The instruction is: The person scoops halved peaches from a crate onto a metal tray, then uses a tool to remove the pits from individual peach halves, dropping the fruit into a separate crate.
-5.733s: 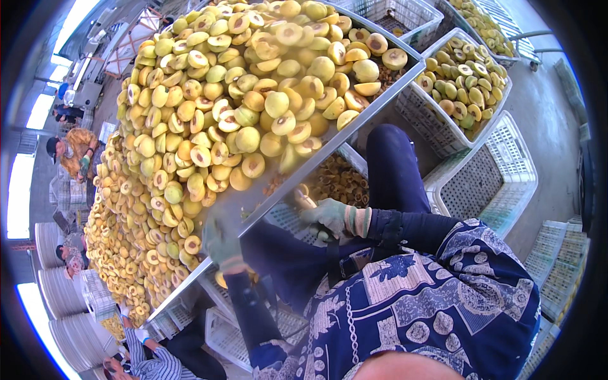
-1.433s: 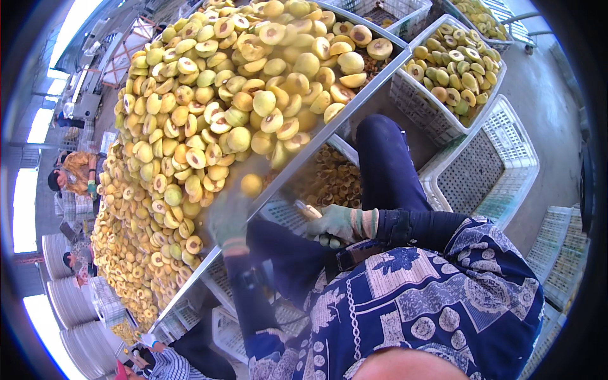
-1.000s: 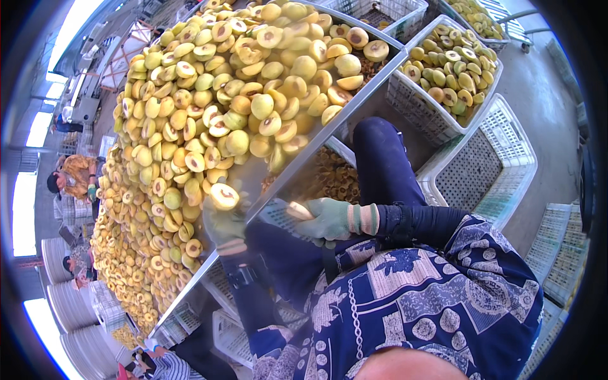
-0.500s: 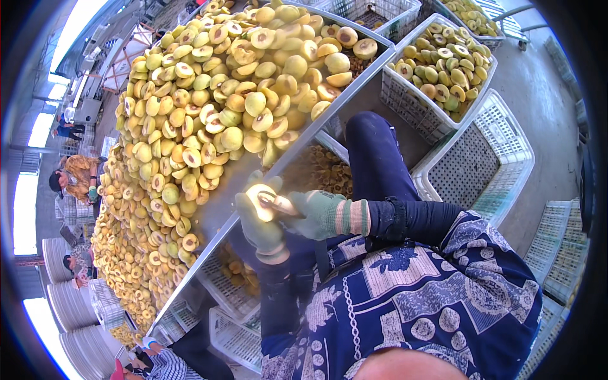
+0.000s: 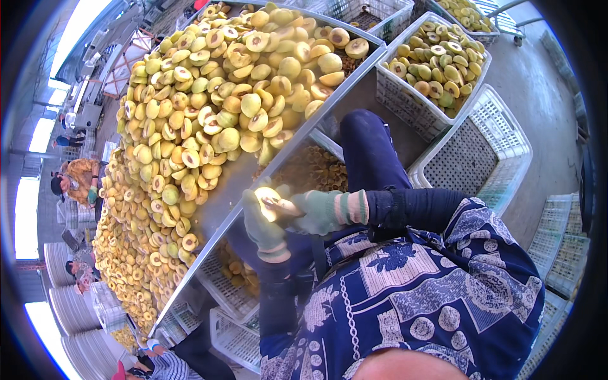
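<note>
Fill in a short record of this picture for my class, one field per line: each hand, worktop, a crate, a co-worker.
Left hand: gloved, holding a cut fruit half
Right hand: gloved, holding a small pale-handled tool at the fruit's cut face
Worktop: metal-edged table bearing a large heap of cut fruit
Crate: white crate beyond the table's right edge, piled with more fruit
Co-worker: person in an orange top, far left
</note>
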Tool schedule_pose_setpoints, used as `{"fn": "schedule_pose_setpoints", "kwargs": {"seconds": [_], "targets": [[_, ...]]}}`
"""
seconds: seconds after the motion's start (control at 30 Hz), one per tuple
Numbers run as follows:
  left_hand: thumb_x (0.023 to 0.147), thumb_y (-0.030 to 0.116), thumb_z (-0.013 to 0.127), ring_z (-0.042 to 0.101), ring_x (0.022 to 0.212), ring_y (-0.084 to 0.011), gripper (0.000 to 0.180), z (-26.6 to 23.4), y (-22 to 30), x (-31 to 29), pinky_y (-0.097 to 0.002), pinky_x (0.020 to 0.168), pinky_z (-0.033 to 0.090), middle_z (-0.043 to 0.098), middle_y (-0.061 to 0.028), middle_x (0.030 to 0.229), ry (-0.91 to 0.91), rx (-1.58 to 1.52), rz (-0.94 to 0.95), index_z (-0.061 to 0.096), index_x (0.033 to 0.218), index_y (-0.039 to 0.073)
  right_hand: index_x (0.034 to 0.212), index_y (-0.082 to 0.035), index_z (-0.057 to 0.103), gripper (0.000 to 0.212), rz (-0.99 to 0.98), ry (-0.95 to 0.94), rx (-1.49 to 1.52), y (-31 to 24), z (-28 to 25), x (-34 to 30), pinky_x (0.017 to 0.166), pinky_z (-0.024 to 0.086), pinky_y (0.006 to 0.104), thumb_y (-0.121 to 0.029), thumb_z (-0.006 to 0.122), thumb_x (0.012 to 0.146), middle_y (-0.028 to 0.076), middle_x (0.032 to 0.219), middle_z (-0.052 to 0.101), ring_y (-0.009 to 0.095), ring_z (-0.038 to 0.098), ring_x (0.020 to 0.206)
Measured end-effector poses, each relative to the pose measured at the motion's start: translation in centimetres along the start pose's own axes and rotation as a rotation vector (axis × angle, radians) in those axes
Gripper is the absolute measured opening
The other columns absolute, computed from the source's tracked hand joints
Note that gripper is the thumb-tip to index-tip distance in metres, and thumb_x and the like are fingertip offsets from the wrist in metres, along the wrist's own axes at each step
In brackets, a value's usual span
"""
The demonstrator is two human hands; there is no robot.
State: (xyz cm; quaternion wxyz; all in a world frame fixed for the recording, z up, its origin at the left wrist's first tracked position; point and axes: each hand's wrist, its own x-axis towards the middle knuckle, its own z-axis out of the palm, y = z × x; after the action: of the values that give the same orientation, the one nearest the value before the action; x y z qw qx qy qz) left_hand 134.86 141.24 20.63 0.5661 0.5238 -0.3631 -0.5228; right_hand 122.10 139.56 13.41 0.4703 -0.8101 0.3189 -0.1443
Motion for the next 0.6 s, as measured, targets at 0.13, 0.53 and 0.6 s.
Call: {"fn": "schedule_pose_setpoints", "kwargs": {"seconds": [0.13, 0.53, 0.6], "targets": [[0.093, 0.009, 0.047, 0.060, 0.076, -0.0199, 0.012, 1.9, -0.9, 0.6, -0.0317, 0.068, 0.048, 0.061, -0.0108, 0.078, 0.007, 0.032, 0.223, 0.056, 0.093, 0.000, 0.084, -0.021, 0.066, 0.022, 0.364, -0.162, 1.711, 1.3, 0.6, 0.8, 0.049, 0.046, 0.0282, -0.039, 0.054, 0.087, -0.004, 0.060, 0.056, 0.011, 0.053, 0.052], [0.086, 0.027, 0.055, 0.056, 0.073, -0.0190, 0.032, 4.8, -0.2, -1.0, -0.0303, 0.067, 0.048, 0.058, -0.0069, 0.082, -0.063, -0.022, 0.239, 0.058, 0.103, 0.000, 0.104, -0.007, 0.061, 0.033, 0.285, 0.274, 0.278, -4.5, -5.9, -3.7, 0.083, 0.046, 0.0396, -0.032, 0.054, 0.083, 0.018, 0.099, 0.065, 0.032, 0.062, 0.096], [0.085, 0.026, 0.056, 0.056, 0.073, -0.0191, 0.032, 4.7, -0.3, -0.7, -0.0304, 0.067, 0.048, 0.058, -0.0069, 0.082, -0.060, -0.002, 0.243, 0.058, 0.103, 0.000, 0.104, -0.007, 0.062, 0.035, 0.233, 0.245, 0.449, -4.5, -6.5, -3.7, 0.083, 0.046, 0.0374, -0.034, 0.055, 0.083, 0.016, 0.100, 0.065, 0.030, 0.062, 0.097]]}}
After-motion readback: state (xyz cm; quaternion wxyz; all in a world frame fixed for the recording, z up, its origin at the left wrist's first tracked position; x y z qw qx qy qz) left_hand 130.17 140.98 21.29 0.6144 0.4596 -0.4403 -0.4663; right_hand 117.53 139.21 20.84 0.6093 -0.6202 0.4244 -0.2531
